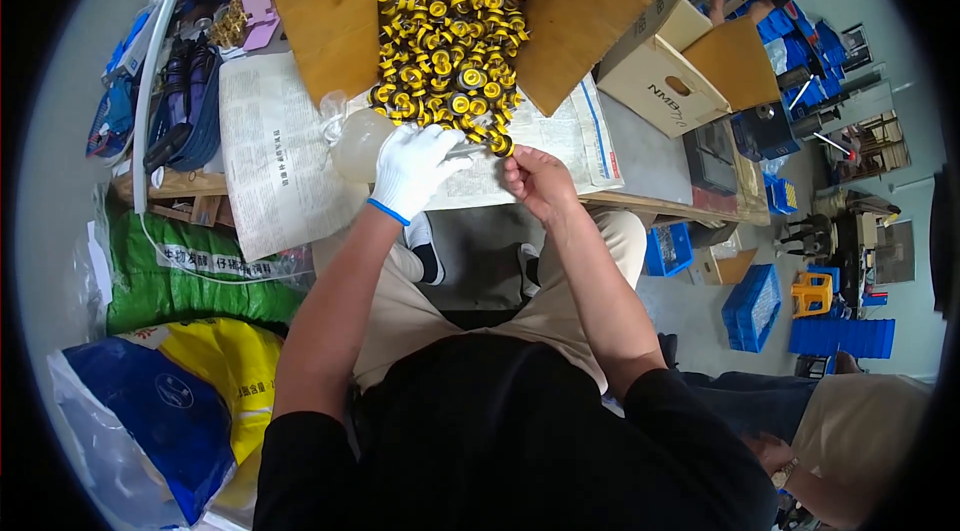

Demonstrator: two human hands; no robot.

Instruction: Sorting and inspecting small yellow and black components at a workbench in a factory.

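Observation:
My left hand [412, 168] wears a white glove with a blue cuff. Its fingers close round a slim greyish tool [470, 148], whose kind I cannot make out, pointing toward my right hand. My bare right hand [541, 182] pinches a small round yellow-and-black part [501, 145] at the near edge of the pile. Many like it, yellow-and-black parts [440, 61], spill from an open cardboard box. Beside the gloved hand lies a rounded translucent plastic bottle or bag [358, 146], partly hidden by the glove.
Cardboard flaps [322, 16] flank the pile, above newspaper [285, 151] on the table. Another carton [665, 91] stands right. Left are a blue basket [200, 111] and a pink plastic piece [260, 16]; sacks [190, 266] lie below. One person sits far right, another nearby at lower right.

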